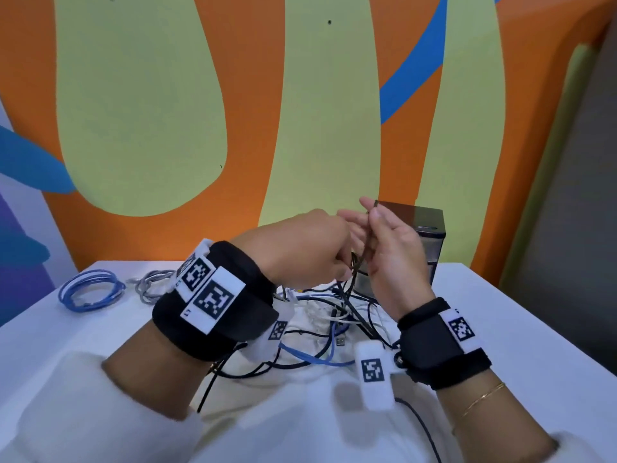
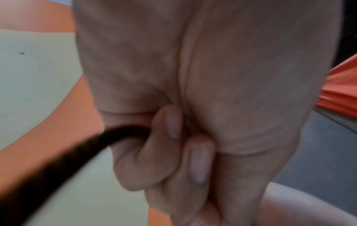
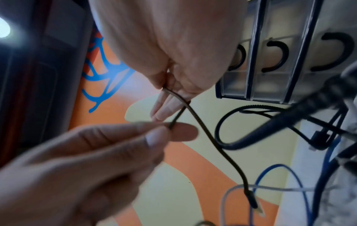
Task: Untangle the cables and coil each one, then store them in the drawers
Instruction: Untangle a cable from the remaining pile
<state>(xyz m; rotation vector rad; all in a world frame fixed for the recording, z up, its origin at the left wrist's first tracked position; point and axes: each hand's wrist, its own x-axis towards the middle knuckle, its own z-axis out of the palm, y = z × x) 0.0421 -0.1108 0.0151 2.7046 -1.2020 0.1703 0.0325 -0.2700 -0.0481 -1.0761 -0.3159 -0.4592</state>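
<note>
Both hands are raised above the tangle of cables (image 1: 329, 320) on the white table (image 1: 500, 329). A dark braided cable (image 1: 366, 243) runs between them. My right hand (image 1: 371, 212) pinches its upper part between thumb and forefinger, and the pinch also shows in the right wrist view as the right hand (image 3: 171, 127). My left hand (image 1: 337, 262) is curled round the same cable lower down; in the left wrist view the fingers (image 2: 170, 122) close over the cable (image 2: 77, 152). The cable's free plug (image 3: 253, 203) hangs loose. The drawer unit (image 1: 430, 235) stands just behind my hands.
A coiled blue cable (image 1: 90, 290) and a coiled grey cable (image 1: 150, 285) lie at the table's back left. The drawers (image 3: 270, 61) have black curved handles and look closed. Loose blue (image 3: 278, 175), white and black cables sprawl below my hands. A painted wall rises behind the table.
</note>
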